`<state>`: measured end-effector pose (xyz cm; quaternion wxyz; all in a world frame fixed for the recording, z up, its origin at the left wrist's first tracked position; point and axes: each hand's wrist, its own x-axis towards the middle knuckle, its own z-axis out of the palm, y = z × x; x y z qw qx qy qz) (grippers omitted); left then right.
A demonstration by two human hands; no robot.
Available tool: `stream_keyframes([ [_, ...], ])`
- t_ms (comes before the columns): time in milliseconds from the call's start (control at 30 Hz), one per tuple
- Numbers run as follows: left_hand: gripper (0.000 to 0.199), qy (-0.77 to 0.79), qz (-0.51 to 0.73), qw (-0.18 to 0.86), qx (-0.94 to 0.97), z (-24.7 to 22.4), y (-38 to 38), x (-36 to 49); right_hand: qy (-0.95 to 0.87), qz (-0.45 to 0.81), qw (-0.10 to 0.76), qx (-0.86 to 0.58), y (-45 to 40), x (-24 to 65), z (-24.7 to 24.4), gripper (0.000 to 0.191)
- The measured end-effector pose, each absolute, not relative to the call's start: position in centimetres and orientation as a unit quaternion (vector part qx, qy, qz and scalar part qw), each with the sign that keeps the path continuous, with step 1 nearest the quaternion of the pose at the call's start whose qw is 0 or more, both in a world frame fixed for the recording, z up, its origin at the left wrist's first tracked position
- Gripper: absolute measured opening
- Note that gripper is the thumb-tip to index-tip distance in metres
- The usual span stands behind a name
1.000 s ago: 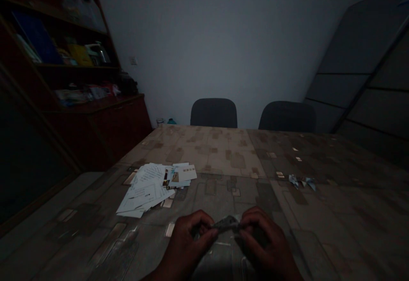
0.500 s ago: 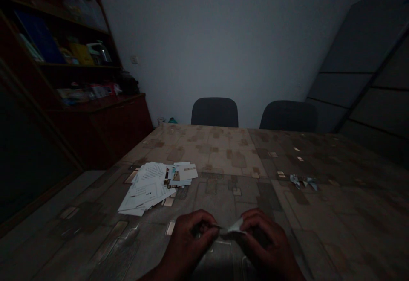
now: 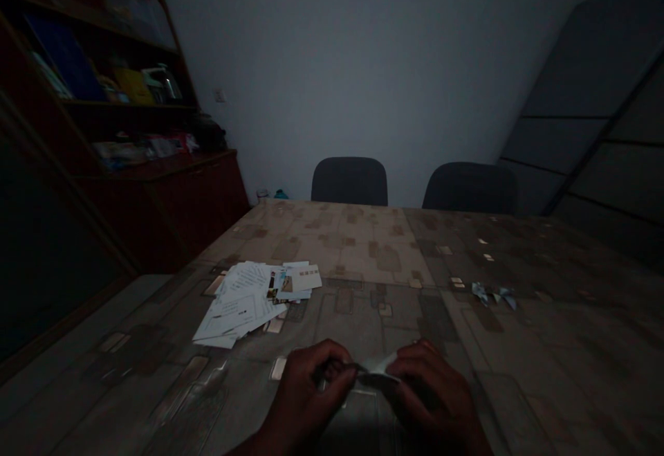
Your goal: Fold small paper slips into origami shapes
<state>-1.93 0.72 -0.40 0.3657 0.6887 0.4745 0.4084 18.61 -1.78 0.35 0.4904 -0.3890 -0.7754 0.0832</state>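
Low over the near part of the table, a small piece of folded paper (image 3: 381,365) is held between my two hands. My left hand (image 3: 316,387) pinches its left end between thumb and forefinger. My right hand (image 3: 433,394) has its fingers closed round the right end. The paper looks pale on top with a dark lower edge; its exact shape is too dim to make out. Beyond my left hand lies a spread pile of printed sheets and cards (image 3: 241,307). Small folded paper pieces (image 3: 492,295) rest on the table farther off to the right.
A patterned cloth covers the table (image 3: 357,248). Two dark chairs (image 3: 349,181) stand at its far side, before a pale wall. A red-brown cabinet (image 3: 197,189) with loaded shelves is at the left, and a grey panelled wardrobe (image 3: 565,89) at the right.
The paper between my hands has turned a little, so its dark lower edge now shows. My right fingers have shifted slightly on it; my left hand keeps its pinch.
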Motion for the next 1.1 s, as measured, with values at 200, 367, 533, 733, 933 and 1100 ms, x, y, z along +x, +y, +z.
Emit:
stream_keyframes([
  [200,0.009,0.456,0.406,0.352,0.709,-0.6,0.5,-1.9,-0.783,0.095,0.481,-0.382,-1.7,18.6,-0.3,0.02],
  [367,0.009,0.433,0.403,0.321,0.74,0.0,0.5,-2.1,-0.793,0.098,0.478,-0.366,-1.6,18.4,-0.6,0.023],
  [533,0.01,0.427,0.389,0.276,0.768,0.2,0.5,-2.3,-0.806,0.092,0.459,-0.362,-1.8,18.4,-0.2,0.019],
  [733,0.008,0.421,0.385,0.269,0.776,-0.5,0.5,-2.4,-0.802,0.079,0.465,-0.366,-1.8,18.3,-1.6,0.016],
  [933,0.006,0.413,0.39,0.27,0.778,-0.5,0.6,-2.4,-0.796,0.097,0.441,-0.403,-1.8,18.4,-2.6,0.024],
  [1100,0.015,0.382,0.398,0.271,0.789,-0.6,0.8,-2.5,-0.798,0.067,0.462,-0.381,-1.8,18.5,-2.8,0.025],
])
